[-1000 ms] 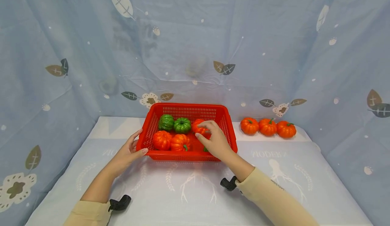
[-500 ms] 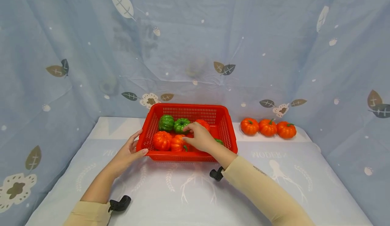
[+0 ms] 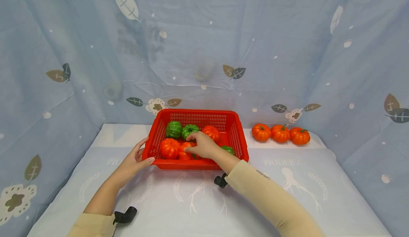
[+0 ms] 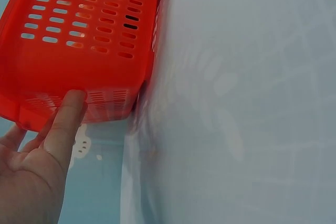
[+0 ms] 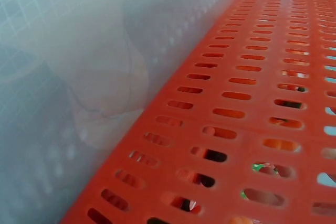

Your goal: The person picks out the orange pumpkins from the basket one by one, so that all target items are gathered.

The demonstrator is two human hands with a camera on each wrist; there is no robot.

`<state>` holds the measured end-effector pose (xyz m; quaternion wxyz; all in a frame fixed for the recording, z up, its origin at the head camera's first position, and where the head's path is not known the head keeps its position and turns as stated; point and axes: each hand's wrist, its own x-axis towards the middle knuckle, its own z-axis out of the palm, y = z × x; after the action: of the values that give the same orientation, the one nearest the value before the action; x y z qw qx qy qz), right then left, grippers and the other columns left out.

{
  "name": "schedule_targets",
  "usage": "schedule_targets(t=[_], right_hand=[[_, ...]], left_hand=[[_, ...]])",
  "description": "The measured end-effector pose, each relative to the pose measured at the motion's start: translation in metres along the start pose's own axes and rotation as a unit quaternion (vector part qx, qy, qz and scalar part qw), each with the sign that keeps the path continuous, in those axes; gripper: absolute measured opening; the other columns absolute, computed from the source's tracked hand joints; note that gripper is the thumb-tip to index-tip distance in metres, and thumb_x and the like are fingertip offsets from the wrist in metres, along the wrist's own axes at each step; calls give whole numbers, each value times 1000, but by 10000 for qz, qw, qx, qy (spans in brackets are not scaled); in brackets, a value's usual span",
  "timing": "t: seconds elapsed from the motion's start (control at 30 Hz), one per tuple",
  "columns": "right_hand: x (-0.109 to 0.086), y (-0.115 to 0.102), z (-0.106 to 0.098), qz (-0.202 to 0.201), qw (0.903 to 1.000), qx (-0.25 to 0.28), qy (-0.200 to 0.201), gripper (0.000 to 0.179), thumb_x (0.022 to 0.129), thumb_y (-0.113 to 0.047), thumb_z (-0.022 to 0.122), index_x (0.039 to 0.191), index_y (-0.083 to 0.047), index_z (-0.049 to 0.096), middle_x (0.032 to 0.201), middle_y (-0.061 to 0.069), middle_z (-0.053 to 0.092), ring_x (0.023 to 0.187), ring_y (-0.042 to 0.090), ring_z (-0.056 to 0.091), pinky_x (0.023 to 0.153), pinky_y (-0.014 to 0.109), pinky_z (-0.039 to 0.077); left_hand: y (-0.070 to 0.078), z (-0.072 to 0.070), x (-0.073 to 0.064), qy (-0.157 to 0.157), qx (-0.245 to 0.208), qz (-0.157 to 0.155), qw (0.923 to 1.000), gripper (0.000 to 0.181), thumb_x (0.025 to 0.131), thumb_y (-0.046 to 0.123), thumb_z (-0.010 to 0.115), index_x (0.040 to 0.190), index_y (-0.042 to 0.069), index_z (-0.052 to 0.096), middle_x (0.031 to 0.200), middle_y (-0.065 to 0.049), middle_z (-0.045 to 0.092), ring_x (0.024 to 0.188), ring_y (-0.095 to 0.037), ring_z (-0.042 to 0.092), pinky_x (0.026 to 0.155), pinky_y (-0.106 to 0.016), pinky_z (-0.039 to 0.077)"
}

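Note:
A red plastic basket (image 3: 196, 111) with slotted walls holds several small toy pumpkins. My left hand (image 3: 129, 167) grips its near left corner, thumb on the rim and fingers along the outer end wall. Inside, my right hand (image 3: 204, 145) curls thumb and fingers round an orange pumpkin (image 3: 182, 154) in the front row. Left of it sits another orange pumpkin (image 3: 169, 149). Two green pumpkins (image 3: 173, 129) and an orange one (image 3: 211, 133) stand behind. A third green pumpkin (image 3: 228, 150) is partly covered by my right wrist. The right wrist view shows the slotted wall (image 5: 252, 95), hiding the hand.
Three orange pumpkins (image 3: 280, 134) stand in a row on the table at the back right, outside the basket. A pale patterned cloth (image 3: 179, 208) covers the table. Blue curtain (image 3: 198, 52) hangs close behind the basket and on both sides.
My right hand has moved left inside the basket, from the back orange pumpkin to the front one, and closed round it. The left hand has stayed on the corner.

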<state>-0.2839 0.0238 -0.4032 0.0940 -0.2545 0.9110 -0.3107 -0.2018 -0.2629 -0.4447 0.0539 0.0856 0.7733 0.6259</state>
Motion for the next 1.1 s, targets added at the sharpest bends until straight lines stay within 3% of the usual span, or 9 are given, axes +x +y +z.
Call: schedule_targets(t=[0.3,0.53,0.77,1.1], right_hand=[[3,0,4,48,10000,-63,12,40,90,-33,76,124,-13,66,126,5,64,117,22,60,99,38,49],[-3,-3,1,102,9994,284,160,39,89,-31,77,123,-14,67,124,3,66,114,21,61,97,37,50],[-14,-2,-6,-95,9967,439,676,43,88,-32,78,125,-13,67,124,3,65,116,22,60,98,39,49],[-46,0,-20,-137,9858,777,1482,42,86,-34,80,124,-19,68,124,-2,62,114,23,60,94,42,52]], left_hand=[[0,0,-1,-52,-102,66,9999,89,95,15,68,162,18,9,154,-28,32,137,-46,39,92,-19,47],[-1,-1,-1,-51,-65,21,10000,89,95,16,68,162,19,10,153,-28,34,136,-46,41,92,-21,48],[-2,0,-2,-10,-10,23,10000,89,94,17,68,162,18,10,154,-29,33,138,-46,39,93,-22,48],[-3,0,0,1,54,-51,10000,88,95,19,68,162,20,10,154,-27,33,137,-45,41,95,-25,49]])
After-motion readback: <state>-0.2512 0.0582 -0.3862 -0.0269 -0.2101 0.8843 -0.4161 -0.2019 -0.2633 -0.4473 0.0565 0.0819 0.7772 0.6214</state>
